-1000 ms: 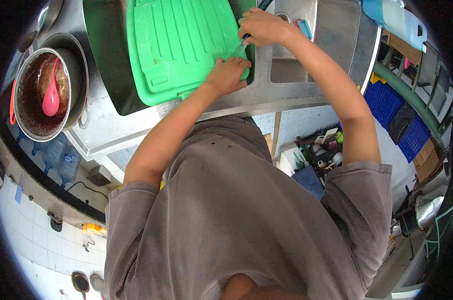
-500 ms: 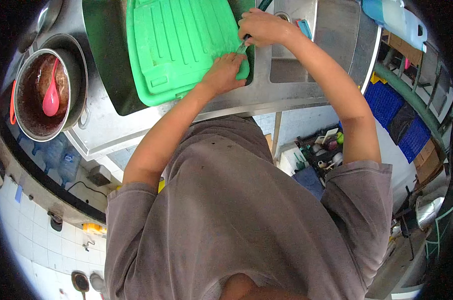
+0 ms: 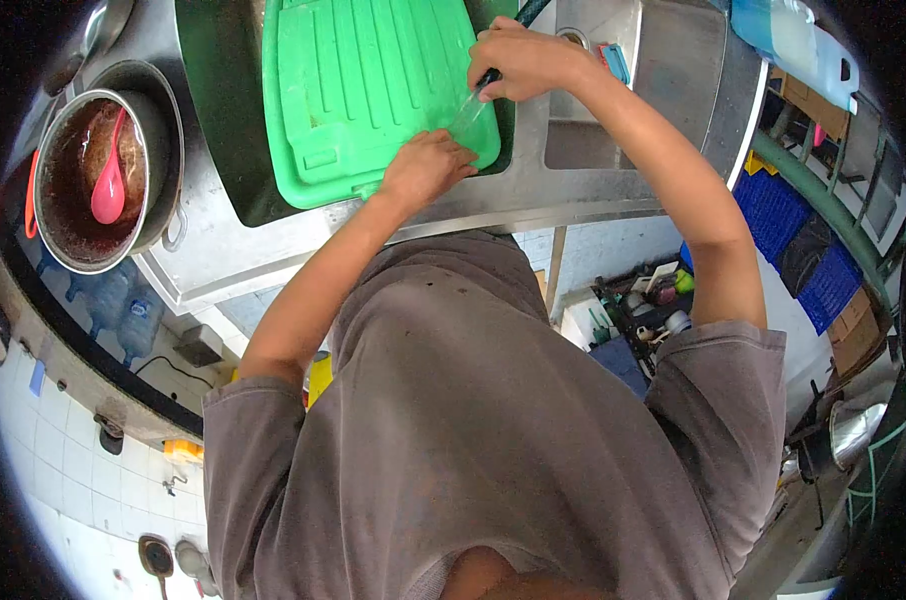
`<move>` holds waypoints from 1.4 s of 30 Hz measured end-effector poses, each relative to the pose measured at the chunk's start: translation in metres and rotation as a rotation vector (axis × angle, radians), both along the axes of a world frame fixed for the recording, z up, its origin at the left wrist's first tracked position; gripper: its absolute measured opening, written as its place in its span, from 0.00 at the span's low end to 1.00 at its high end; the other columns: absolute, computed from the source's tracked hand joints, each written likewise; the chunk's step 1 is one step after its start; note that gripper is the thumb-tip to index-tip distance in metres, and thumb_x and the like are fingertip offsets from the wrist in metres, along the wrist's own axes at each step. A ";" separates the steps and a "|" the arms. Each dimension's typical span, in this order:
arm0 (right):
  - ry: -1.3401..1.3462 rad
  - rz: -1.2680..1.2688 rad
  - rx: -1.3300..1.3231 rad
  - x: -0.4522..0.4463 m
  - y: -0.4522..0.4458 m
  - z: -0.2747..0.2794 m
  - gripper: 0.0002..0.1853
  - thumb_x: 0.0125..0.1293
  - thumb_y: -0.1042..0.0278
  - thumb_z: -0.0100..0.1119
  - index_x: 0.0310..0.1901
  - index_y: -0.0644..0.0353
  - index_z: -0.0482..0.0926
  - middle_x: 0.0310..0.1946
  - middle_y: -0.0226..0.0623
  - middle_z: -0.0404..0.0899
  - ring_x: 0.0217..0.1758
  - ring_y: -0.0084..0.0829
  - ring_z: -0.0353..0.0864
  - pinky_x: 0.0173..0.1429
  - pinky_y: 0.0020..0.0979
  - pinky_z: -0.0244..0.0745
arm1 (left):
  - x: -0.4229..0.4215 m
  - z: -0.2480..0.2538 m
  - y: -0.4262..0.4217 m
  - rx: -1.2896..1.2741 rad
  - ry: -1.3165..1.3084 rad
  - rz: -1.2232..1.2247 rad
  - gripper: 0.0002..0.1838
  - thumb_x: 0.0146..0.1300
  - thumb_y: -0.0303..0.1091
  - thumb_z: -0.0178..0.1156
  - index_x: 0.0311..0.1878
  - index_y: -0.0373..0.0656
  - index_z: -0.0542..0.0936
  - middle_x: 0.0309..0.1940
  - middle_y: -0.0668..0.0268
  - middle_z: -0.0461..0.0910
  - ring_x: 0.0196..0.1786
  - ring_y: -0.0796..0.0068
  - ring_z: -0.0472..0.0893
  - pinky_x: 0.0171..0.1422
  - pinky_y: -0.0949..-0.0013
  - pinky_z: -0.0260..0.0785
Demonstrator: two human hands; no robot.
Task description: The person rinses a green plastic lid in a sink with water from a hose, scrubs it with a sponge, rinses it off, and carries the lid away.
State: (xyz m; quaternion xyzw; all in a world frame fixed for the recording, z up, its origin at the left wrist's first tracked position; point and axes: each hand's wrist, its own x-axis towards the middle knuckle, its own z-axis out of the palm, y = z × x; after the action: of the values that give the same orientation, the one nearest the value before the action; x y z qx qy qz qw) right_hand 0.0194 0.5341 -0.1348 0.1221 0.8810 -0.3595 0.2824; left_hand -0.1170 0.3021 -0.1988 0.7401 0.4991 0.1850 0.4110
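Note:
A green plastic lid (image 3: 373, 90) with raised ribs lies tilted in the steel sink basin (image 3: 223, 130). My left hand (image 3: 428, 172) rests on the lid's near right part, fingers stretched out over its surface. Above the lid's right edge, my right hand (image 3: 518, 62) is closed around a dark hose (image 3: 531, 12). From the hose's black end (image 3: 488, 77), clear water runs down onto the lid close to my left fingertips. My right palm hides part of the hose.
At the left, a pot (image 3: 58, 235) with a pink spoon (image 3: 108, 190) sits inside a larger pot (image 3: 173, 150). A second basin (image 3: 583, 145) lies to the right, with a blue item (image 3: 614, 62) by it. A blue-white jug (image 3: 793, 45) stands at the far right.
My left hand has slid slightly left across the lid. The hose end has tipped toward the lid's middle, and its water stream now shows more clearly. The view has shifted a little.

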 end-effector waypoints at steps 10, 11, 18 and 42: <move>0.058 0.006 -0.026 0.011 0.000 0.010 0.10 0.60 0.63 0.76 0.43 0.54 0.92 0.34 0.32 0.84 0.45 0.35 0.81 0.68 0.37 0.63 | -0.002 0.003 0.012 -0.260 -0.152 0.253 0.10 0.68 0.38 0.68 0.37 0.41 0.87 0.34 0.58 0.86 0.43 0.53 0.84 0.51 0.51 0.78; 0.066 -0.002 -0.036 0.009 0.000 0.010 0.10 0.60 0.63 0.76 0.43 0.54 0.92 0.34 0.32 0.84 0.45 0.35 0.81 0.68 0.37 0.63 | -0.002 0.006 0.016 -0.332 -0.086 0.269 0.09 0.68 0.36 0.68 0.37 0.40 0.87 0.34 0.56 0.85 0.43 0.51 0.84 0.51 0.50 0.78; 0.137 -0.060 -0.078 -0.008 -0.001 0.011 0.10 0.62 0.62 0.75 0.44 0.53 0.92 0.34 0.32 0.83 0.45 0.35 0.81 0.69 0.38 0.63 | -0.024 -0.028 0.007 -0.077 -0.267 0.222 0.10 0.69 0.30 0.64 0.50 0.40 0.87 0.44 0.54 0.88 0.50 0.48 0.84 0.54 0.51 0.78; 0.081 -0.042 -0.041 -0.015 0.000 0.007 0.11 0.62 0.62 0.75 0.45 0.51 0.92 0.34 0.30 0.83 0.47 0.34 0.79 0.64 0.38 0.62 | -0.022 0.020 -0.015 -0.166 0.176 0.280 0.18 0.56 0.47 0.74 0.47 0.53 0.84 0.47 0.65 0.80 0.54 0.58 0.76 0.58 0.50 0.61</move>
State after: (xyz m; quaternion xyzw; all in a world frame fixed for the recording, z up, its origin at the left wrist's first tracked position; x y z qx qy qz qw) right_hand 0.0040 0.5340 -0.1279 0.1200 0.8814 -0.3878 0.2414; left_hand -0.1392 0.2871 -0.1790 0.6403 0.6448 0.1329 0.3957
